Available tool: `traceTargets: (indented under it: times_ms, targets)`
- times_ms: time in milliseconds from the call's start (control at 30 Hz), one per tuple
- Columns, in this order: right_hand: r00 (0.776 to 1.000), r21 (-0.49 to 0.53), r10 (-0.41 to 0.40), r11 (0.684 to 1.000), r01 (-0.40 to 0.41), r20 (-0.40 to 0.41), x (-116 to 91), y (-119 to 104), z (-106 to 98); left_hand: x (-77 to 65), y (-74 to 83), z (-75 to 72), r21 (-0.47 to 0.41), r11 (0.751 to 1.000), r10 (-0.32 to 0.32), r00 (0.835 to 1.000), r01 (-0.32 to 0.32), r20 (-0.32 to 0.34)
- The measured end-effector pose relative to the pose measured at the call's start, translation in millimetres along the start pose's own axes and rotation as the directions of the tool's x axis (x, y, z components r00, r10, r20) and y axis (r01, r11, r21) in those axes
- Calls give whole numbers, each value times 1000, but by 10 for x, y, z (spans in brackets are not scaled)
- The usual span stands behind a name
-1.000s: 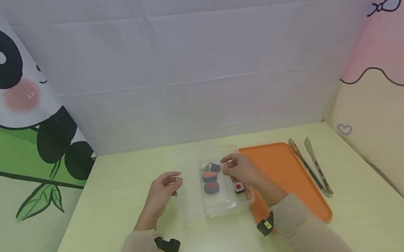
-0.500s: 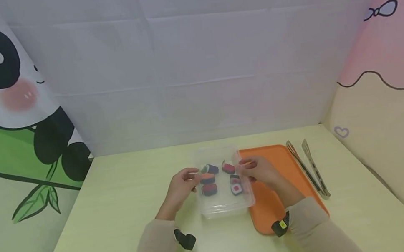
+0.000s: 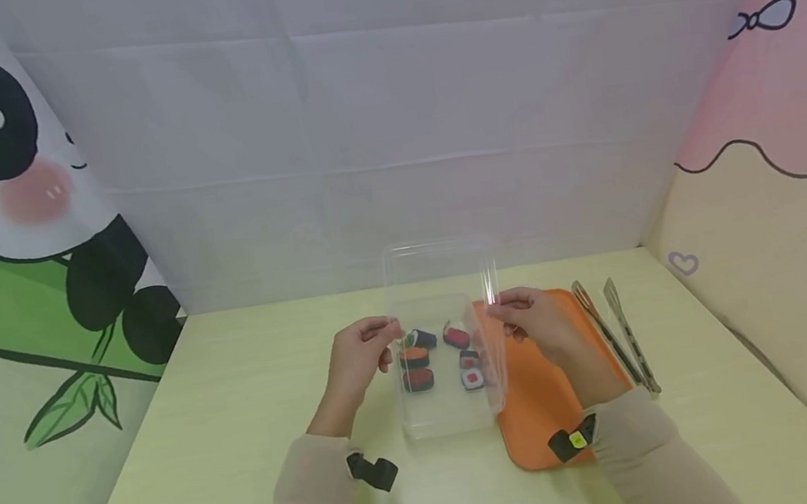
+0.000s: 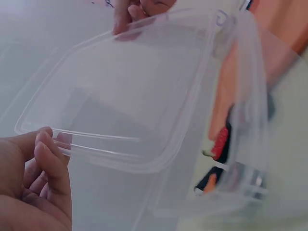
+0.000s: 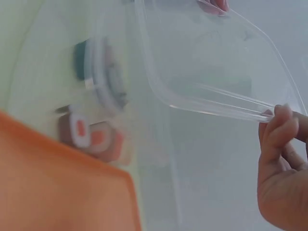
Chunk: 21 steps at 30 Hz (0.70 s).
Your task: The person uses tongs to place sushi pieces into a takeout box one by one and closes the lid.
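A clear plastic lid is held between both hands, tilted with its far edge raised. My left hand pinches its left edge between thumb and fingers, and in the left wrist view that grip on the lid shows up close. At the opposite edge, my right hand pinches the lid the same way. Below it stands a clear plastic container with several toy sushi pieces in two columns. Among them are an orange-topped piece, a red-topped piece and a white roll with a red centre.
Right of the container lies an orange tray, partly covered by my right forearm. Metal tongs lie along the tray's right side. A pale cloth wall rises behind the table.
Both hands first shifted right, bringing the lid from left of the container to over it. Since then they have risen slightly, and the lid's far edge has tipped up.
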State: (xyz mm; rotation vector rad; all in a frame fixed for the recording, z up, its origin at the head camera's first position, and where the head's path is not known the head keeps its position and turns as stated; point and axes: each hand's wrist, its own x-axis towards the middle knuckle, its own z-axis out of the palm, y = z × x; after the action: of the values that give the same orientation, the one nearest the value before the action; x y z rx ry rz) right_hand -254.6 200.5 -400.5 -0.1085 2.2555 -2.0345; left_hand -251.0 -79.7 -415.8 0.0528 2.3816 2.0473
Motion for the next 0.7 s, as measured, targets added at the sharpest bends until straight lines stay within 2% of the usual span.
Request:
traceTargets:
  times_ms: [100,200,333,400,500,600,700]
  targets:
    - [997,108,-79,991,80,-14,-56,-90,-25,-54,139,0,-35,998,51,999,-52,-18]
    - [987,197,-159,968,153,12,-100,-147,-56,-110,229,-3,-76,992,104,995,-104,-4]
    - [980,343,-196,924,168,47,-155,-154,-64,-166,250,18,-219,966,146,989,-136,29]
    - [983,384,-179,910,156,27,-174,-126,-38,-182,213,44,-241,961,150,988,-137,34]
    - [990,306,-143,942,141,-15,-209,-45,41,-211,125,102,-150,983,113,993,-110,15]
    - [993,145,-100,983,109,-69,-231,57,159,-227,13,190,-24,997,68,998,-68,-3]
    - [989,103,-64,992,78,-131,-229,173,285,-220,-104,271,85,995,55,998,-52,-25]
